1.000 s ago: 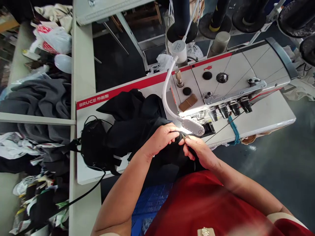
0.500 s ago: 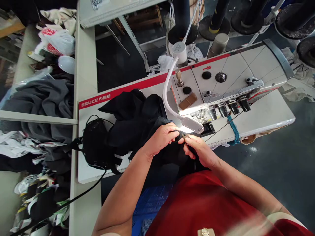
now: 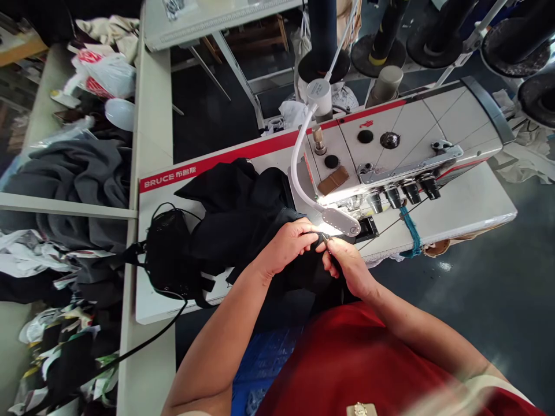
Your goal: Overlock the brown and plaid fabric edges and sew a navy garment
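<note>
1. A black garment (image 3: pixel 238 225) is bunched up on the white sewing table (image 3: pixel 468 202).
2. Its edge is pinched by the left hand (image 3: pixel 286 245), fingers curled, forearm angled in from below.
3. A small pointed metal tool (image 3: pixel 325 238) is gripped in the nearly closed right hand (image 3: pixel 349 266), tip at the fabric. Snips or tweezers, hard to tell in that glare.
4. An overlock machine (image 3: pixel 390 150) sits just past both hands, with a gooseneck lamp (image 3: pixel 333 221) bent down beside them.

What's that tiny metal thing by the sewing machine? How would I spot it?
Start at the white BRUCE sewing machine and its curved lamp. Just below, the right hand pinches a small pointed metal tool, the only thin glint against the black cloth.
</note>
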The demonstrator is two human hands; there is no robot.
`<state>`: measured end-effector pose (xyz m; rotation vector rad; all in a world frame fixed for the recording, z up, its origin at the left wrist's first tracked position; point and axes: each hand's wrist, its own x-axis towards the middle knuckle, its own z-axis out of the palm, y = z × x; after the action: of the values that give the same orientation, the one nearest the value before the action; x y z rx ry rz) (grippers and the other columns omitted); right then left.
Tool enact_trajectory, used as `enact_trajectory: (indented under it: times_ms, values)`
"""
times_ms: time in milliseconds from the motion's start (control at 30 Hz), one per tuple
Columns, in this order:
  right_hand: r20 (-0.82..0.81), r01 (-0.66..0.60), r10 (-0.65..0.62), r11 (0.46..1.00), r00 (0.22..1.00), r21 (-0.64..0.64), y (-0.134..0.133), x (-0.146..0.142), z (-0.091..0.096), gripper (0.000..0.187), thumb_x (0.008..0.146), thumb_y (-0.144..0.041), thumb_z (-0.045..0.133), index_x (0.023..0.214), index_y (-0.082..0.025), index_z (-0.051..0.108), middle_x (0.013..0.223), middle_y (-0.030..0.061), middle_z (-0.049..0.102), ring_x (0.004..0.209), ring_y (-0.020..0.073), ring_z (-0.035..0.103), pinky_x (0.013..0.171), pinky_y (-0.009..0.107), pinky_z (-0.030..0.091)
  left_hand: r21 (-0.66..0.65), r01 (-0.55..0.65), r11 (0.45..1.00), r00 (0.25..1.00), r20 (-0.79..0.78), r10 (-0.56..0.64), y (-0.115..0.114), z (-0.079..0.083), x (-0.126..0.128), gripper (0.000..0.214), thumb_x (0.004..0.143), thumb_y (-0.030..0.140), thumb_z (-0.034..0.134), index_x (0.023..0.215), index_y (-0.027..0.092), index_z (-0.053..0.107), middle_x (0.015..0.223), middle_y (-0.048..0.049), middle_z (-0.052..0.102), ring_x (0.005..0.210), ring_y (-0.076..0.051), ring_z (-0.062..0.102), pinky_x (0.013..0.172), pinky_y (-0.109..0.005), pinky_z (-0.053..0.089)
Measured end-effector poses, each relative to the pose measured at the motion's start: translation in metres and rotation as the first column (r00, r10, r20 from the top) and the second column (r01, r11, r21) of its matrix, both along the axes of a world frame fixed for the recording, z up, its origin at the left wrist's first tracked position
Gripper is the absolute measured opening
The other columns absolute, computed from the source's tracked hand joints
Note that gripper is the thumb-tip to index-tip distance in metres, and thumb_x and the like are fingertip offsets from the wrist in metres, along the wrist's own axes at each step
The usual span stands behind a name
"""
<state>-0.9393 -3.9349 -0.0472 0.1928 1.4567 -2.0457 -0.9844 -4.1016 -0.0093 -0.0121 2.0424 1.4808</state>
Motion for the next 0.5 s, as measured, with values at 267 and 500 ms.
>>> enact_trajectory:
  times_ms: [267, 500]
  values:
    - [0.125, 0.062, -0.051, 0.994, 0.991, -0.085, -0.003, -0.003, 0.002, 0.031, 0.085, -0.042, 0.050, 0.082, -0.014, 0.062, 0.054, -0.0033, 0.044, 0.046, 0.0055, 0.032, 0.043, 0.019, 0.021, -0.004, 0.008, 1.000, 1.000, 0.004, -0.008, 0.000, 0.000, 0.001, 0.020, 0.081, 0.024, 0.049, 0.082, 0.014, 0.067, 0.082, 0.0003, 0.049, 0.060, -0.007, 0.045, 0.051, -0.020, 0.038]
    - [-0.017, 0.157, -0.158, 0.987, 0.987, -0.037, 0.010, -0.008, -0.005, 0.028, 0.085, -0.042, 0.051, 0.082, -0.016, 0.062, 0.055, -0.0036, 0.047, 0.045, 0.0062, 0.030, 0.045, 0.021, 0.022, -0.018, -0.006, 1.000, 1.000, -0.006, 0.006, -0.003, 0.007, -0.001, 0.018, 0.080, 0.024, 0.051, 0.080, 0.014, 0.065, 0.079, 0.0009, 0.046, 0.059, -0.007, 0.044, 0.051, -0.020, 0.036]
